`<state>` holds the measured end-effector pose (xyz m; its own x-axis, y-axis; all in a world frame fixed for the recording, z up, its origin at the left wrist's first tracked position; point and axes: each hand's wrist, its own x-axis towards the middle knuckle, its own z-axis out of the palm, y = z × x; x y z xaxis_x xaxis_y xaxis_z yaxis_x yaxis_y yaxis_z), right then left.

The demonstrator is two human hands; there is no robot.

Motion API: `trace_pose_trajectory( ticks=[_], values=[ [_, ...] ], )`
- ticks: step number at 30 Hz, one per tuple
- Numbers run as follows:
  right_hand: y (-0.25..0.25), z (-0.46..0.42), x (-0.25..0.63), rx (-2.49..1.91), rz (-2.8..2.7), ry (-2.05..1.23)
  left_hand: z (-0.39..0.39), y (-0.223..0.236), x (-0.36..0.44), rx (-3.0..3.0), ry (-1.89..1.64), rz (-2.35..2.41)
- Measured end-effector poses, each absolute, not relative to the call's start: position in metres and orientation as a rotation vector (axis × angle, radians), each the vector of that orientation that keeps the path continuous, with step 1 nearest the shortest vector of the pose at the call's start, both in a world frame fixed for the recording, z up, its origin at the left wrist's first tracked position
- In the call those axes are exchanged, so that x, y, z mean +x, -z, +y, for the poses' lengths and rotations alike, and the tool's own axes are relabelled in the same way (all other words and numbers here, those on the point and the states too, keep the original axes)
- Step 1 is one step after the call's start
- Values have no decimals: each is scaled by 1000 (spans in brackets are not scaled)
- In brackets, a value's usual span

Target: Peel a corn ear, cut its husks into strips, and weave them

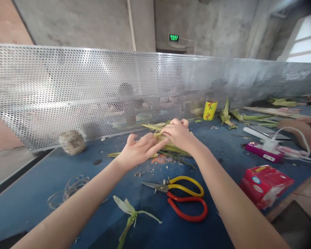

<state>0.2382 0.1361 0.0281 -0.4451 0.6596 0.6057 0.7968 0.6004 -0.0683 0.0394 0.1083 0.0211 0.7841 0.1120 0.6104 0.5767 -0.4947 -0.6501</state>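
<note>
head view, the only one. left hand mid-frame, fingers apart, thumb stretched toward the other hand, fingertips at the pale green husk leaves; can't tell if it pinches any. right hand just beside it, fingers bent over the same leaves, tips partly hidden, so can't tell if they're pinching. husk leaves are at frame centre, under and around both hands, on the blue table.

below the hands: scissors, blades pointing left, one handle yellow, one red. lower centre, a separate husk piece with splayed leaf ends. orange crumbs lie just under the hands. lower left, thin loops near the left forearm, a dark disc above them. left side, a pale brown lump-like object near the perforated metal panel.

right side: yellow cylinder upright, more husks beside it; purple power strip with a white plug in it; red box lower right. another person's hand at right edge, blurred, state unclear. green exit sign up top.
</note>
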Motion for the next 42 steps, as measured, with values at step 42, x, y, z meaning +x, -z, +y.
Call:
trace_pose_trajectory(
  ticks=[42],
  values=[
    [-6,136,238,-1410,-1909,334,158,-1,-90,-2231,1073,-1877]
  ],
)
